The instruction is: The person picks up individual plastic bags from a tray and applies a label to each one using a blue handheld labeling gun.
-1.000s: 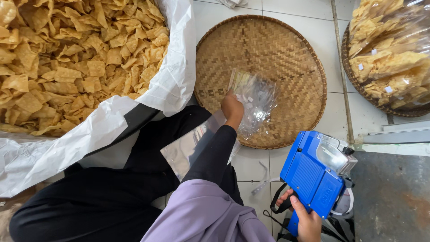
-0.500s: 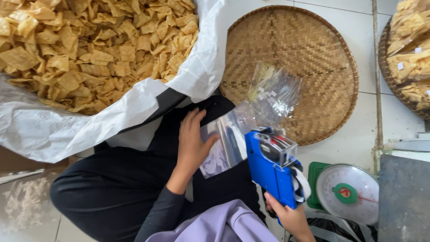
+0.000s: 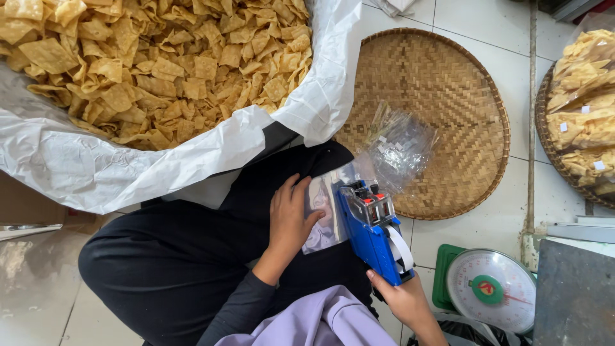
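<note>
My left hand (image 3: pixel 291 218) lies flat on a clear plastic bag (image 3: pixel 323 208) spread over my black-trousered knee, fingers apart and pressing it down. My right hand (image 3: pixel 400 298) grips the handle of a blue label gun (image 3: pixel 371 227), whose head rests on the right part of that bag. A small heap of clear plastic bags (image 3: pixel 400 144) lies just beyond, on a round woven tray (image 3: pixel 448 77).
A big white sack (image 3: pixel 96 166) full of yellow fried chips (image 3: pixel 160 57) fills the upper left. At the right edge sits another woven tray with packed chip bags (image 3: pixel 586 122). A green dial scale (image 3: pixel 490 288) stands on the tiled floor at lower right, beside a grey slab (image 3: pixel 573 298).
My left hand has brought one clear bag from the woven tray down onto my knee and flattened it. The label gun has moved left onto the bag.
</note>
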